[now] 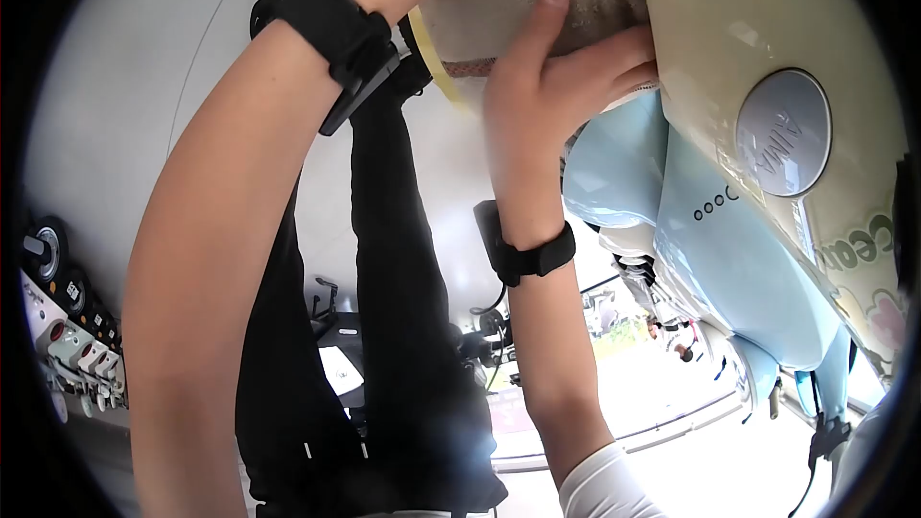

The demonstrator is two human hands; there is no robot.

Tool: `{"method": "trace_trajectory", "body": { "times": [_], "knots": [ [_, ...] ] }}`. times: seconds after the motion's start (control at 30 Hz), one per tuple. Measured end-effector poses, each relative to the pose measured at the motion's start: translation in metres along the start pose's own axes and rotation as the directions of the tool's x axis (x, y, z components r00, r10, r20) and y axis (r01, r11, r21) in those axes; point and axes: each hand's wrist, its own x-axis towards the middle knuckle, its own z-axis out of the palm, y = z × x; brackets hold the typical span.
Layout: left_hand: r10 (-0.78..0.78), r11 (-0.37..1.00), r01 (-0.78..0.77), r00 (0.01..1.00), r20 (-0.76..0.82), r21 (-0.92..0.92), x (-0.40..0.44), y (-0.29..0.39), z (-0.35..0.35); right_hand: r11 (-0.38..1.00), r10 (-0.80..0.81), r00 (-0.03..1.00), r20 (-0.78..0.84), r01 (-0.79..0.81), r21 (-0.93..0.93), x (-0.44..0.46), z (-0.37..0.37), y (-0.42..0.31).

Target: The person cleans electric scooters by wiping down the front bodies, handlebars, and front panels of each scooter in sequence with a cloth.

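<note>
Pressing lightly at the far side of the scene, the right hand [561, 77] rests on what looks like a brownish cloth [504, 5], just left of a cream panel [705, 67] with a round badge [782, 134]. Its thumb lies stretched across the cloth, well apart from the fingers, which reach right to the panel's edge. Their tips are hidden there, so whether they pinch the cloth or merely lie against it I can't make out. The left arm [216, 249] runs from near left towards the far edge of the view; its hand is out of sight, so its grip can't be judged.

Handling this well would seem to call for even, spread pressure, since the cloth looks creased beside the panel; the fingers should bear gently against the glossy surface, and the wristband [537, 254] is best kept clear of it.

The cloth lies under the right thumb and beyond the left wrist, its yellow edge [430, 48] to the left and a patterned strip [470, 67] just left of the right hand. A blue scooter [724, 249] is nearer, right of the right forearm.
</note>
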Motion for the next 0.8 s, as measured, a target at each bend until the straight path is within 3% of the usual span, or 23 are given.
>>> {"method": "trace_trajectory", "body": {
  "times": [0.03,0.07,0.2,0.27,0.33,0.43,0.47,0.57,0.63,0.7,0.77,0.8],
  "knots": [
    [-0.023,1.000,0.023,1.000,0.007,-0.021,0.001,-0.003,0.000,0.994,-0.048,0.999,-0.008,0.047,-0.100,-0.005,0.002,-0.003],
    [-0.043,0.998,0.044,0.999,0.009,-0.035,0.001,-0.004,0.000,0.983,-0.088,0.987,-0.137,0.064,-0.171,-0.013,0.016,-0.004],
    [-0.046,0.995,0.044,0.999,0.015,0.089,-0.015,-0.013,-0.003,0.972,0.034,0.999,0.025,-0.028,-0.231,-0.034,0.004,-0.004],
    [0.040,0.966,-0.034,0.999,-0.017,0.257,-0.031,-0.026,0.003,0.974,0.158,0.986,0.053,-0.147,-0.169,-0.043,-0.006,0.007],
    [0.067,0.950,-0.045,0.996,-0.061,0.308,-0.040,-0.019,0.012,0.955,0.296,0.955,0.014,-0.296,-0.003,-0.030,-0.014,0.006],
    [-0.064,0.993,0.078,0.987,-0.148,0.088,-0.020,0.058,0.011,0.831,0.451,0.893,0.014,-0.425,0.359,-0.001,-0.010,0.016],
    [0.031,0.999,-0.036,0.986,-0.161,-0.027,-0.018,0.042,0.008,0.754,0.499,0.865,0.049,-0.462,0.467,0.004,-0.014,0.019],
    [-0.037,0.964,0.054,0.997,0.067,-0.261,-0.021,0.006,0.000,0.804,0.505,0.862,0.043,-0.488,0.340,0.005,-0.015,0.024],
    [-0.204,0.839,0.230,0.973,0.107,-0.493,-0.030,0.007,0.006,0.865,0.453,0.892,0.002,-0.440,0.242,-0.003,-0.013,0.037],
    [-0.346,0.640,0.372,0.921,0.180,-0.672,-0.035,0.016,0.006,0.839,0.493,0.870,-0.012,-0.472,0.271,-0.011,-0.019,0.044],
    [-0.440,0.418,0.458,0.857,0.266,-0.784,-0.026,0.024,-0.002,0.699,0.627,0.778,-0.026,-0.548,0.460,-0.013,-0.015,0.042],
    [-0.283,0.845,0.275,0.958,0.053,-0.459,-0.037,0.045,-0.003,0.522,0.748,0.663,0.012,-0.600,0.606,-0.014,-0.011,0.038]
  ]
}}
